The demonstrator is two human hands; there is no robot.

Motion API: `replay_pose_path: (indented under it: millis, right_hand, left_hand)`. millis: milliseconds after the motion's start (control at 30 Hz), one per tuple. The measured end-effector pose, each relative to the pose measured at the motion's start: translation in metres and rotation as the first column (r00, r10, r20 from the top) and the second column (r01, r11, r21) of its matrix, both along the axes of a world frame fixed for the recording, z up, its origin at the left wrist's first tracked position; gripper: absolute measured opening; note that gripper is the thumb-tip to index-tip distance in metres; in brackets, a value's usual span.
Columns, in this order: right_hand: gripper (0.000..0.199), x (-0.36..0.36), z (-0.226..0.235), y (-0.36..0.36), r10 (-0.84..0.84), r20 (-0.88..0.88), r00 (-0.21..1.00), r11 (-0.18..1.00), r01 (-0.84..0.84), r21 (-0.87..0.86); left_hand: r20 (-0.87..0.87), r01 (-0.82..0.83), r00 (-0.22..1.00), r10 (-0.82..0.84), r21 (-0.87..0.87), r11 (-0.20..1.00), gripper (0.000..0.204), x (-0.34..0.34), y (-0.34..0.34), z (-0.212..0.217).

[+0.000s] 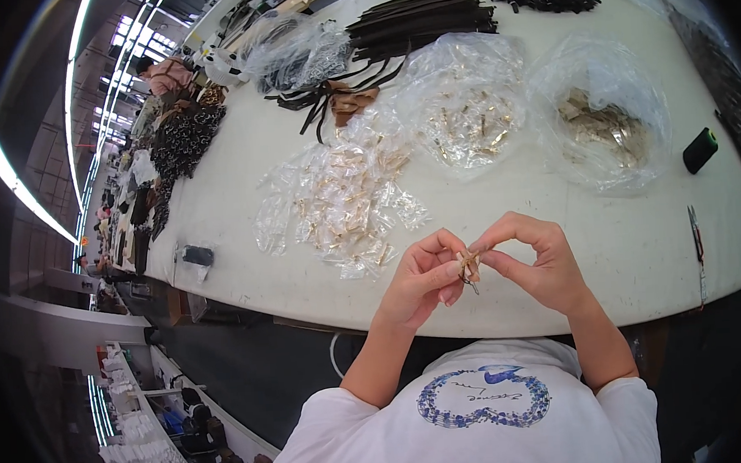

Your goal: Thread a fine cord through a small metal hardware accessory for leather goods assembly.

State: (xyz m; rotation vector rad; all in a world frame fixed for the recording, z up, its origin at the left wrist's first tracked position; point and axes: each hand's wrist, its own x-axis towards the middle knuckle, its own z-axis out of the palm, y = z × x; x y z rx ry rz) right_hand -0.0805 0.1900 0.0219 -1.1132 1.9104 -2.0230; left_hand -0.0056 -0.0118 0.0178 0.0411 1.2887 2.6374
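At the near edge of the pale table, two hands pinch one small tan piece

The small tan piece is held up between both hands, just above the table's rim and in front of the white shirt. The left hand grips it between thumb and fingers, the other fingers curled beneath. The right hand meets it from the other side, thumb and forefinger closed on its upper end and the rest of the hand arched. A thin dark loop seems to hang below the piece, though it is too small in this view to be sure.

Beyond the left hand lies a loose heap of clear packets with gold-coloured bits inside. Behind it, an open clear bag holds more of the same colour, and to its right a second clear bag holds brownish contents. Farther right stand a black spool and, nearer, a slender pointed tool. Long dark strips lie stacked toward the far side of the table
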Motion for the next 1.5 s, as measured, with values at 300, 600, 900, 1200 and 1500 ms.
replay_pose_path:
  millis: [300, 600, 900, 1200, 1500]
  right_hand:
    - [0.014, 0.004, -0.005, -0.006, 0.006, 0.099, 0.995, 0.999, -0.001, -0.050]
    - [0.004, -0.021, -0.018, 0.016, 0.082, 0.630, 0.772, 0.909, 0.201, -0.366]
    - [0.009, -0.059, -0.039, 0.125, 0.402, 0.685, 0.608, 0.439, 0.529, -0.727]
    - [0.039, -0.063, -0.050, 0.224, 0.297, 0.520, 0.801, 0.237, 0.466, -0.852]
    - [0.020, -0.047, -0.050, 0.241, -0.109, 0.584, 0.804, 0.554, 0.537, -0.636]
  left_hand:
    - [0.075, 0.100, 0.989, -0.131, 0.326, 0.940, 0.014, 0.006, 0.002, -0.016]
    - [0.038, -0.025, 0.999, 0.015, 0.284, 0.958, 0.012, 0.008, -0.012, -0.011]
    - [0.040, -0.077, 0.997, 0.073, 0.119, 0.990, 0.014, 0.015, -0.043, -0.014]
    - [0.017, -0.153, 0.988, 0.152, 0.155, 0.976, 0.012, 0.018, -0.064, -0.013]
    - [0.078, -0.197, 0.980, 0.185, 0.219, 0.956, 0.011, 0.023, -0.066, -0.012]
